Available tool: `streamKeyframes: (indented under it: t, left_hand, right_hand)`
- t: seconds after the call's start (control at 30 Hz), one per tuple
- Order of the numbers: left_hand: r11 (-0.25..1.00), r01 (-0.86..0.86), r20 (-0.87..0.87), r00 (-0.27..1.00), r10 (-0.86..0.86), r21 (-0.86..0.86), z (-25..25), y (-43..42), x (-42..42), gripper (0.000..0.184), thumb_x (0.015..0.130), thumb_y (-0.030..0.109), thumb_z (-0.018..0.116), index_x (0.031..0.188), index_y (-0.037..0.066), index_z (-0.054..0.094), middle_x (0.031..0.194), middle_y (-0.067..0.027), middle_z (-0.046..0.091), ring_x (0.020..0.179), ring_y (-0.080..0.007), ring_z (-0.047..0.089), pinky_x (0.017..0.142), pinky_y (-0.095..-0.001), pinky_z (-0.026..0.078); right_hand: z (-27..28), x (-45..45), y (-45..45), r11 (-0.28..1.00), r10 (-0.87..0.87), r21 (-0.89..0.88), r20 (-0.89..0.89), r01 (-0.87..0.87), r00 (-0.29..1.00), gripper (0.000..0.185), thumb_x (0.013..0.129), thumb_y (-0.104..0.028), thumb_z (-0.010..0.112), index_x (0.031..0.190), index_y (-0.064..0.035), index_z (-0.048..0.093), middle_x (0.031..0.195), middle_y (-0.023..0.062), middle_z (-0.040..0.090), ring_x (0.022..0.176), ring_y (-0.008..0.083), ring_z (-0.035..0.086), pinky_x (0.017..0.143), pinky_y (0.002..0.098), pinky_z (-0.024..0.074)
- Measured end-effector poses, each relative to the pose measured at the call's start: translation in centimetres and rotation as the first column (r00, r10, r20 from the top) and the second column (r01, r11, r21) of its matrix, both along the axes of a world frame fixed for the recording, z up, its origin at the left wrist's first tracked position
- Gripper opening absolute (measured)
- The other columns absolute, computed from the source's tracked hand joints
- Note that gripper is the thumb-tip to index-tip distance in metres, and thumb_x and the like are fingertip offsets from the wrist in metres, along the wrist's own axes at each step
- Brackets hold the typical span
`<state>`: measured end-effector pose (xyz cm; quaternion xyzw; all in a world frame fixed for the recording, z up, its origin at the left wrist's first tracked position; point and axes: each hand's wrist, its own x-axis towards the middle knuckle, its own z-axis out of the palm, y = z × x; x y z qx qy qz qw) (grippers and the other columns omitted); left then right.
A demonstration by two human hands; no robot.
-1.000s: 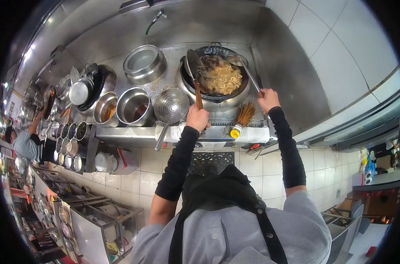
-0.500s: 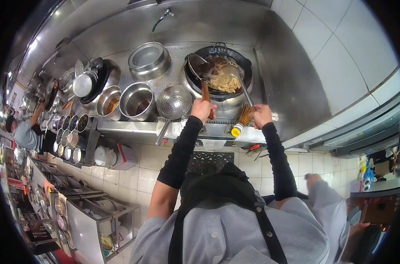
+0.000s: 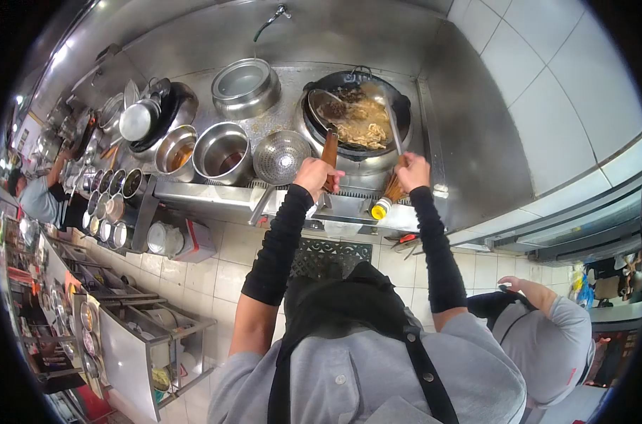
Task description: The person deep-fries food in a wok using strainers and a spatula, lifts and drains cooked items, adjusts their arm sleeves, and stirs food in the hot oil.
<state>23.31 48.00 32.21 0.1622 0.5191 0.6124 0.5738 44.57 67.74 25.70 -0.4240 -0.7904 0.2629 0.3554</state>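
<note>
A black wok (image 3: 404,116) holds light-coloured strips of food (image 3: 363,134) in bubbling brownish liquid, with dark pieces towards the far side. My left hand (image 3: 316,178) is closed round the wooden handle (image 3: 330,150) of a round strainer (image 3: 324,106), whose bowl is over the wok's left part. In my right hand (image 3: 413,172) is the long metal handle (image 3: 392,127) of a ladle; its head is in the wok's far right part, blurred by steam or motion. Below the wok, near my right hand, lies a bamboo brush (image 3: 393,188) beside a yellow-capped container (image 3: 381,208).
Left of the wok are a perforated skimmer (image 3: 282,157), two steel pots (image 3: 222,157) (image 3: 175,157) and a lidded pot (image 3: 246,88). A faucet (image 3: 271,21) hangs over the stove. Another person (image 3: 547,339) stands behind at the right; another works at far left.
The ladle's head has moved towards the far side of the wok, and its handle is steeper. The strainer's bowl is lying flatter. The person at the right has turned and shows more fully.
</note>
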Motion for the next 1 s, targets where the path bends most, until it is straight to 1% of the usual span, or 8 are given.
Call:
streamKeyframes:
  t: [0.03,0.2,0.3,0.4,0.5,0.7,0.9,1.0]
  left_hand:
    - [1.000,0.016,0.007,1.000,-0.016,-0.001,-0.3,0.1,-0.2,0.024,0.082,-0.002,0.051,0.101,-0.015,0.049,0.085,-0.0219,0.064,0.056,-0.0207,0.056,0.050,-0.0331,0.048]
    - [0.998,0.048,0.045,0.998,-0.047,-0.035,0.6,0.7,0.4,0.030,0.083,-0.002,0.050,0.109,-0.016,0.046,0.093,-0.0245,0.064,0.057,-0.0196,0.055,0.052,-0.0328,0.047]
    - [0.995,0.094,0.112,0.990,-0.090,-0.029,0.4,0.9,0.3,0.031,0.084,-0.002,0.050,0.112,-0.015,0.045,0.098,-0.0254,0.064,0.058,-0.0181,0.053,0.053,-0.0320,0.047]
    - [0.995,0.099,0.166,0.981,-0.096,-0.008,0.3,0.6,-0.3,0.031,0.085,-0.002,0.051,0.113,-0.014,0.045,0.101,-0.0244,0.064,0.059,-0.0165,0.052,0.054,-0.0308,0.046]
    - [0.993,0.117,0.187,0.976,-0.115,0.000,0.5,0.6,-1.0,0.029,0.086,-0.002,0.051,0.113,-0.012,0.045,0.101,-0.0226,0.064,0.060,-0.0152,0.050,0.055,-0.0297,0.045]
    - [0.993,0.071,0.335,0.937,-0.098,0.090,0.0,-0.5,-3.5,0.020,0.084,-0.004,0.052,0.103,-0.012,0.048,0.094,-0.0226,0.065,0.059,-0.0154,0.051,0.052,-0.0302,0.044]
    - [0.984,0.085,0.414,0.899,-0.143,0.154,-0.6,-1.9,-6.0,0.041,0.086,-0.002,0.049,0.127,-0.010,0.044,0.101,-0.0160,0.063,0.064,-0.0119,0.046,0.053,-0.0265,0.040]
    - [0.980,0.052,0.430,0.893,-0.131,0.191,-1.2,-2.6,-7.0,0.039,0.085,-0.003,0.050,0.124,-0.009,0.046,0.099,-0.0154,0.062,0.063,-0.0123,0.046,0.052,-0.0266,0.040]
  right_hand:
    - [-1.4,0.6,2.2,0.957,0.000,0.290,0.069,-0.021,0.998,0.037,0.073,-0.006,0.060,0.106,0.0102,0.064,0.074,0.0184,0.069,0.048,0.0194,0.065,0.045,0.0330,0.0506]
    - [0.1,1.2,4.3,0.986,-0.076,-0.149,0.025,0.079,0.997,0.014,0.078,-0.004,0.058,0.082,0.0087,0.062,0.060,0.0130,0.062,0.042,0.0200,0.060,0.037,0.0347,0.0453]
    - [3.3,1.5,1.2,0.789,-0.112,-0.614,-0.171,-0.017,0.979,0.009,0.078,0.001,0.060,0.083,0.0083,0.059,0.059,0.0121,0.060,0.037,0.0195,0.053,0.033,0.0335,0.0394]
    - [3.3,1.3,-1.4,0.647,-0.334,-0.753,-0.417,-0.116,0.845,0.017,0.076,0.004,0.063,0.091,0.0081,0.056,0.061,0.0115,0.058,0.036,0.0183,0.049,0.031,0.0322,0.0339]
    - [2.2,-0.1,-3.7,0.624,-0.377,-0.772,-0.436,-0.123,0.817,0.026,0.076,0.005,0.065,0.100,0.0081,0.054,0.063,0.0117,0.059,0.037,0.0179,0.049,0.030,0.0314,0.0332]
    - [3.5,-5.0,-7.2,0.720,-0.187,-0.690,-0.304,-0.081,0.934,0.047,0.075,0.002,0.063,0.119,0.0128,0.051,0.060,0.0095,0.056,0.037,0.0162,0.050,0.031,0.0313,0.0372]
    - [6.7,-8.2,-10.3,0.865,-0.028,-0.500,-0.128,-0.040,0.991,0.043,0.074,-0.004,0.059,0.116,0.0065,0.063,0.064,0.0173,0.064,0.041,0.0207,0.060,0.039,0.0345,0.0479]
    - [3.7,-7.1,-9.0,0.998,0.015,0.060,-0.003,-0.014,1.000,0.049,0.072,-0.005,0.064,0.119,0.0108,0.058,0.081,0.0171,0.070,0.050,0.0187,0.062,0.048,0.0325,0.0497]
